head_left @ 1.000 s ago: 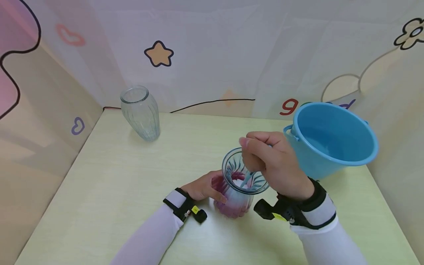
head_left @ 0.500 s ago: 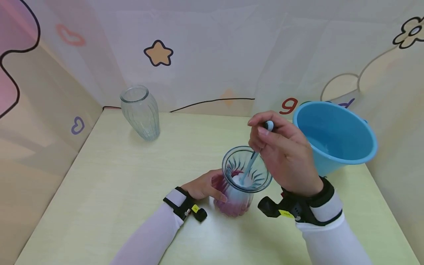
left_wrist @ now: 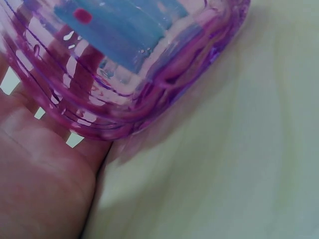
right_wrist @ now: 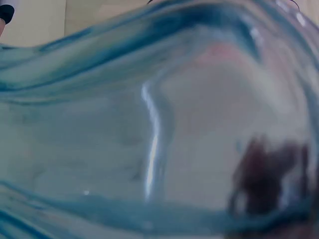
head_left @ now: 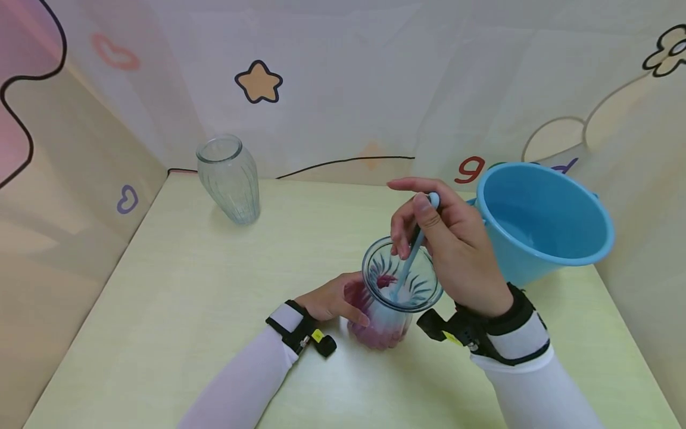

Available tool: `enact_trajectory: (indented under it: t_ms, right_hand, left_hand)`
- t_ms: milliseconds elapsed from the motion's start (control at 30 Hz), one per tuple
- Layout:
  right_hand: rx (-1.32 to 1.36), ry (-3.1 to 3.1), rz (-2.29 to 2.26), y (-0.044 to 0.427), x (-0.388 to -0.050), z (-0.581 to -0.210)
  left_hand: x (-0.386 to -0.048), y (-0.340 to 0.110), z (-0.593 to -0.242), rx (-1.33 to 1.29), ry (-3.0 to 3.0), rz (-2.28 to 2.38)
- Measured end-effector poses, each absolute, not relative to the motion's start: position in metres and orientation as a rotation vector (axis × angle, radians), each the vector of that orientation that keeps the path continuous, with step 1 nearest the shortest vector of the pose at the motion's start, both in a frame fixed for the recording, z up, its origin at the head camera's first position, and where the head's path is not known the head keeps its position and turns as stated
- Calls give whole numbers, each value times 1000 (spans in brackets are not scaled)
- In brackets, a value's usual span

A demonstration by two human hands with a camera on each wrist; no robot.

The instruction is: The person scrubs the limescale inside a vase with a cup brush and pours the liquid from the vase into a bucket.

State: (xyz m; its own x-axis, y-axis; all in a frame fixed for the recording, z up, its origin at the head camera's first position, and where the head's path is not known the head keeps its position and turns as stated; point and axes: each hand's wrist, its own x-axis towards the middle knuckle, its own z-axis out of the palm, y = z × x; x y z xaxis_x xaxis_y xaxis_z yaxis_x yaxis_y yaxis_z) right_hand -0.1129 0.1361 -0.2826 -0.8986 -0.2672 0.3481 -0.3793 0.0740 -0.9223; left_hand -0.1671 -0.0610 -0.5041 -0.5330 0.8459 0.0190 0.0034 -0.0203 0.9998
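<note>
My left hand [head_left: 337,301] holds a ribbed glass vase [head_left: 383,328], blue-tinted above and pink-purple below, round its lower body from the left. The vase stands on the table. In the left wrist view the purple base [left_wrist: 119,117] is close up, with a blue shape inside it, blurred by the glass. My right hand [head_left: 455,250] pinches the light-blue handle of a bottle brush [head_left: 414,253] between thumb and fingers, index finger stretched out. The handle slants down through the vase's mouth; its pale head is only partly visible. Blue-tinted glass [right_wrist: 124,139] fills the right wrist view.
A clear ribbed glass vase [head_left: 230,185] stands at the back left of the table. At the back right is a light-blue bucket [head_left: 514,256], just behind my right hand. The pale wooden table [head_left: 161,310] meets printed cloth walls [head_left: 332,89] at its back and sides.
My right hand has gone from a fist low over the vase's mouth to a higher pinch on the brush handle, its index finger now straight. The left hand and the vase stay put.
</note>
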Motion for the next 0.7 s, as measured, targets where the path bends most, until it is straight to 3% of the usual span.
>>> enact_trajectory:
  t_ms: [367, 700]
  right_hand:
    - [666, -2297, 1978, 137, -113, -287]
    - [831, -2413, 1901, 137, -111, -293]
  left_hand:
    - [-166, -61, -504, 921, 1645, 1633]
    - [-166, -61, -501, 887, 1679, 1608]
